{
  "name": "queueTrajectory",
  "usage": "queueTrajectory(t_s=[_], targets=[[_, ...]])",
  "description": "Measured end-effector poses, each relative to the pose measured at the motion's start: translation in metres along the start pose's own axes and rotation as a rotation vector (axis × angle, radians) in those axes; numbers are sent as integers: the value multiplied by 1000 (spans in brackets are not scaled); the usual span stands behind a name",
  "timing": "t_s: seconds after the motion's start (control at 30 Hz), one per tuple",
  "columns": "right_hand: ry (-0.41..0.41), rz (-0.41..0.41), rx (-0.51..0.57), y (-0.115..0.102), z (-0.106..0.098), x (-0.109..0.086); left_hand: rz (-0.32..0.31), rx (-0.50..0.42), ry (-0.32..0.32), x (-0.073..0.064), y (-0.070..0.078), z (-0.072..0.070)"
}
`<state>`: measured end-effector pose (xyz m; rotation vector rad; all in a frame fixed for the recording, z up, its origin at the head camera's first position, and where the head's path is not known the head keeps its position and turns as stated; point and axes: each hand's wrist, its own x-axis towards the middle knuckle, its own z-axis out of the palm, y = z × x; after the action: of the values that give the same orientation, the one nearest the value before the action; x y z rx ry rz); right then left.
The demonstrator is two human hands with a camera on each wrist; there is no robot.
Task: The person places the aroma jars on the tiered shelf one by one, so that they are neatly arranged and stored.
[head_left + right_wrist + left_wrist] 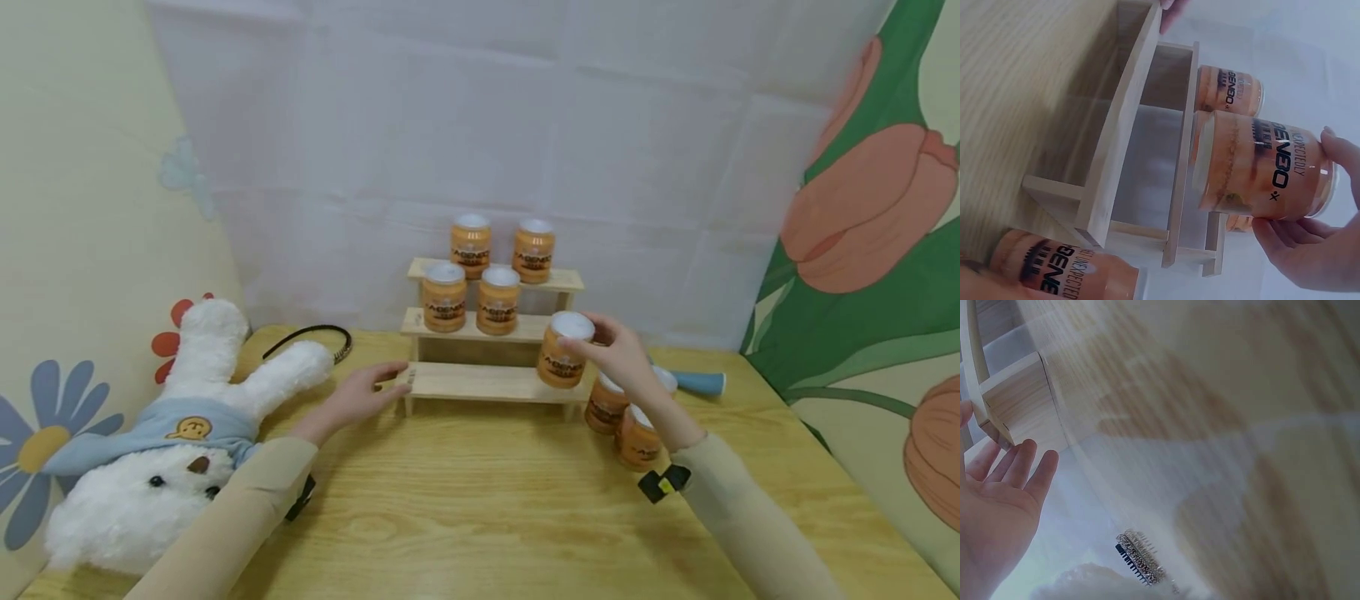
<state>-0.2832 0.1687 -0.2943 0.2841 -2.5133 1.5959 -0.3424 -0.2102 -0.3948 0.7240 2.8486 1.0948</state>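
Observation:
My right hand (617,354) holds an orange jar with a white lid (561,360), thumb and fingers on opposite sides near the lid. In the right wrist view that jar (1260,165) stands off the lowest board, over its right end. My left hand (362,398) grips the left end of the lowest board of a three-step wooden shelf (472,382); in the left wrist view its thumb and fingers lie on either side of the board's end (991,428). Two like jars stand on the middle step, one being the left jar (445,300), and two on the top step, including the right jar (533,252).
Two more orange jars, the nearer one (637,437) in front, stand on the wooden table (450,500) right of the shelf. Behind them lies a blue-handled item (701,383). A white plush toy (202,417) and a black headband (311,329) lie on the left.

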Motion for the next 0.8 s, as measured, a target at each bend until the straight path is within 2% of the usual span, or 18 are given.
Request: queueTrajectory(t_s=[0.27, 0.47, 0.8], targets=[[6, -23, 27, -5, 0, 24, 14, -1, 6, 1, -1, 0], [23, -29, 4, -7, 0, 43, 6, -10, -3, 1, -1, -2], [32, 30, 38, -5, 6, 65, 20, -1, 2, 1, -3, -1]])
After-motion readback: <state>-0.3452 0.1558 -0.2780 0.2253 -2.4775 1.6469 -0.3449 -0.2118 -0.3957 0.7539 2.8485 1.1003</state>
